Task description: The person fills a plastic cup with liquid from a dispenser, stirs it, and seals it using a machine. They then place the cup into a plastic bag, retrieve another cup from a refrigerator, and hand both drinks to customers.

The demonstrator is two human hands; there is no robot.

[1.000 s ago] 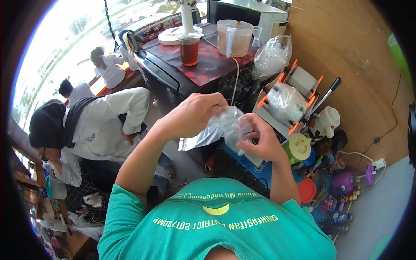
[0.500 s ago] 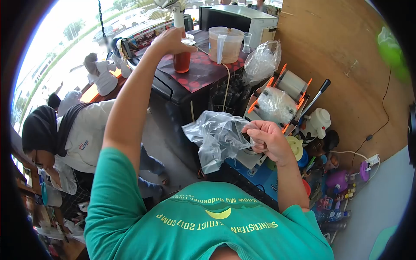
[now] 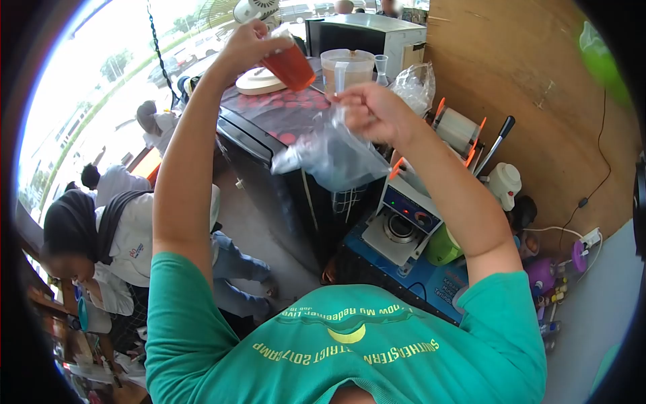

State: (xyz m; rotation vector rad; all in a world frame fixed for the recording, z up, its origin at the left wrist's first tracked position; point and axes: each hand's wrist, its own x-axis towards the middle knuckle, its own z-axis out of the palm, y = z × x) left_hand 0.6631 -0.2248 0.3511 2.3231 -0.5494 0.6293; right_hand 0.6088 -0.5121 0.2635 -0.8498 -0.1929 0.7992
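My left hand [image 3: 245, 46] grips a clear cup of red drink [image 3: 291, 66] near its top, tilted and raised above the dark table cover with red spots [image 3: 289, 101]. Closed around the edge of a clear plastic bag [image 3: 343, 158], my right hand [image 3: 370, 111] is beside the cup's lower end. The bag hangs below that hand, its opening not clearly visible. Behind my right hand stands a clear measuring jug [image 3: 348, 67]. A round white lid [image 3: 260, 81] lies on the table under my left wrist.
A cup sealing machine [image 3: 410, 209] with a film roll and black-handled lever [image 3: 498, 141] stands at the right. A green container [image 3: 443, 246] is beside it. At the left, a person in white [image 3: 131, 236] bends over. A fan [image 3: 256, 10] is at the back.
My left hand has lifted the cup from the table and tilted it. My right hand has carried the bag up and forward towards it. The view has shifted slightly.
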